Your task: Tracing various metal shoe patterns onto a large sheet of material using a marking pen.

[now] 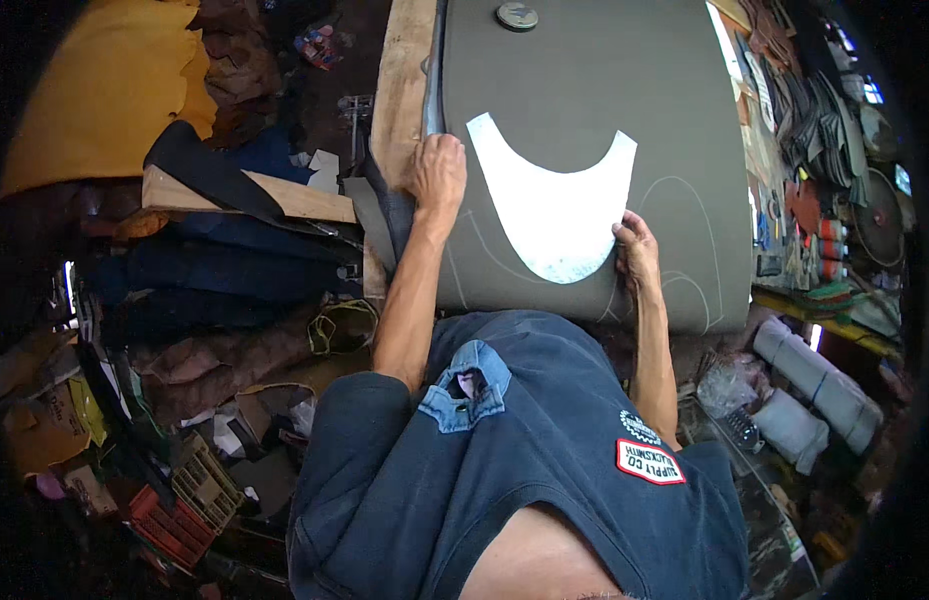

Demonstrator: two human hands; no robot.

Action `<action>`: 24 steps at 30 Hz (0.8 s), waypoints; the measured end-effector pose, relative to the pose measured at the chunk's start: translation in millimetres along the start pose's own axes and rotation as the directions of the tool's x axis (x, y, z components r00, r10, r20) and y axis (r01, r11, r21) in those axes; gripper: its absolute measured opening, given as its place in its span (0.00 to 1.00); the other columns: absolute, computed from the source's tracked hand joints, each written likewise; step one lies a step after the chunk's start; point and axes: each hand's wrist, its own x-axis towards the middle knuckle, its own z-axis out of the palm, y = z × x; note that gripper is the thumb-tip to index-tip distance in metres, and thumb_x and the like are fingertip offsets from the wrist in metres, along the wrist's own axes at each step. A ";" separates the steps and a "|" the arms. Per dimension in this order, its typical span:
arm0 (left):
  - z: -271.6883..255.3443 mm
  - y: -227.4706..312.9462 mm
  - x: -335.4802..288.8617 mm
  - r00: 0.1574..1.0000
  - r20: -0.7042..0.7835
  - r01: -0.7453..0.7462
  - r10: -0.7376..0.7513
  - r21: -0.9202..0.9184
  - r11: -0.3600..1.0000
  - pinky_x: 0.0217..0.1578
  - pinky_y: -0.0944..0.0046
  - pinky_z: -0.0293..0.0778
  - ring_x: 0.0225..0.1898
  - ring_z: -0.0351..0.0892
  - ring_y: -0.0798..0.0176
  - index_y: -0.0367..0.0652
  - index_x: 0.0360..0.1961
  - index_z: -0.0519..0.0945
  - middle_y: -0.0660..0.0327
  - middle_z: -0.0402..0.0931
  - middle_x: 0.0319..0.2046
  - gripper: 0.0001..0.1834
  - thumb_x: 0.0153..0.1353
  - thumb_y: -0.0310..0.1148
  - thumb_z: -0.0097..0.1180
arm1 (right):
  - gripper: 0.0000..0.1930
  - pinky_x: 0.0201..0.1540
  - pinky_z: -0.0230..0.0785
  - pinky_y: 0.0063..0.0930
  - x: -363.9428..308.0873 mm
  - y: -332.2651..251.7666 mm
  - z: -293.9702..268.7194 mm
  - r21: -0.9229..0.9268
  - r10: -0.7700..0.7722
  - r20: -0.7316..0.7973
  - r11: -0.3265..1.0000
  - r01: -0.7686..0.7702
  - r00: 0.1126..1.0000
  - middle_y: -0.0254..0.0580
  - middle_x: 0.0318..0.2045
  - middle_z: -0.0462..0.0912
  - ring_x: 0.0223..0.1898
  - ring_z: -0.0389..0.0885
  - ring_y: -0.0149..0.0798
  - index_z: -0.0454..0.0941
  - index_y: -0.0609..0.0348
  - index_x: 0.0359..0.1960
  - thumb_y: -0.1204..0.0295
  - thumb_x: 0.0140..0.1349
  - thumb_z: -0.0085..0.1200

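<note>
A white U-shaped template (559, 222) lies over a dark olive sheet (584, 70), its two arms pointing away from me. My right hand (636, 248) pinches the template's lower right edge, thumb on the white face. My left hand (439, 175) is closed at the sheet's left edge, beside a dark rolled strip (434, 100); what its curled fingers hold is hidden. Pale curved outlines (684, 185) are drawn on the sheet to the right of the template and below it. A small round tin (517, 16) rests on the sheet's far part.
A wooden board (399, 90) runs along the sheet's left side. Yellow hide (104, 95) hangs at far left, above dark folded cloth (204, 265). To the right, a bench carries tools, cut strips (819, 125) and orange-and-white bottles (831, 250). Crates (172, 525) and scraps lie lower left.
</note>
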 end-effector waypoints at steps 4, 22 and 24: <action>5.6 14.5 -13.6 0.986 0.154 -0.063 0.061 0.007 0.998 0.44 0.51 0.71 0.41 0.75 0.48 0.38 0.37 0.78 0.50 0.76 0.42 0.07 0.60 0.29 0.54 | 0.17 0.14 0.50 0.14 -0.2 2.1 1.4 0.018 -0.032 -0.016 0.999 0.032 0.999 0.25 0.26 0.77 0.18 0.66 0.17 0.74 0.58 0.51 0.73 0.60 0.56; -25.8 -15.0 -24.4 0.832 0.438 0.496 -0.341 -0.311 0.811 0.39 0.59 0.74 0.37 0.83 0.56 0.31 0.48 0.78 0.45 0.82 0.37 0.20 0.63 0.38 0.55 | 0.15 0.14 0.50 0.14 -9.2 -1.5 4.3 -0.046 0.000 -0.025 0.999 -0.001 1.000 0.24 0.22 0.74 0.15 0.61 0.17 0.75 0.59 0.49 0.71 0.61 0.55; -37.4 -19.1 -37.2 0.779 0.543 0.489 -0.315 -0.212 0.846 0.37 0.58 0.73 0.35 0.83 0.55 0.31 0.46 0.78 0.44 0.81 0.34 0.20 0.63 0.39 0.54 | 0.14 0.14 0.51 0.15 -12.8 -2.8 3.9 -0.019 0.059 0.006 0.998 -0.059 0.998 0.24 0.22 0.73 0.14 0.60 0.18 0.74 0.59 0.48 0.71 0.61 0.55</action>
